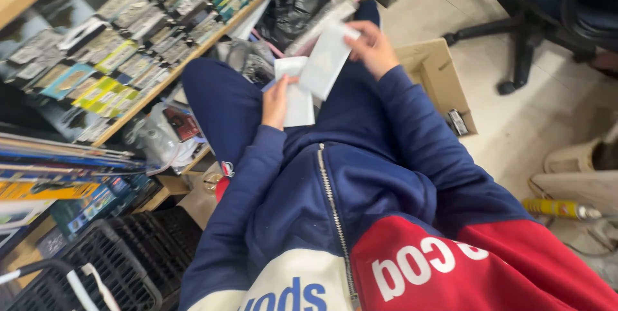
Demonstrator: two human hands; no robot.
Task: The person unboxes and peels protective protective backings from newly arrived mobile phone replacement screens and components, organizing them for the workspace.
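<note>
Fingers of our left hand [277, 102] were pinching a white paper packet [297, 98] along its left edge, thumb on its face, holding it over our lap. Fingers of our right hand [372, 47] were curled around the upper end of a second, longer white packet [327, 60], which slanted down from that grip until its lower end overlapped the first packet just beside our left fingertips. Both packets were blank on the sides we could see, and blur kept us from telling more about them.

Below the fingers, our dark blue trouser legs [222, 102] and dark blue sleeves [412, 124] filled the middle of the view, with the zip [331, 211] of our blue, white and red jacket running down toward us.

Beyond the right fingers lay a black plastic bag [293, 5] in a pinkish basket. To the right of those fingers an open cardboard box [441, 79] sat on the tiled floor [553, 118], with a small dark item inside it. Farther right stood the black base of an office chair [515, 34]. Near our right elbow a yellow spray can [557, 208] lay on its side.

Left of the left fingers, a wooden shelf [193, 50] carried rows of small hanging packaged goods [129, 40]. Under it were loose wrapped items, and a black plastic crate [122, 259] stood nearest to us on that side.
</note>
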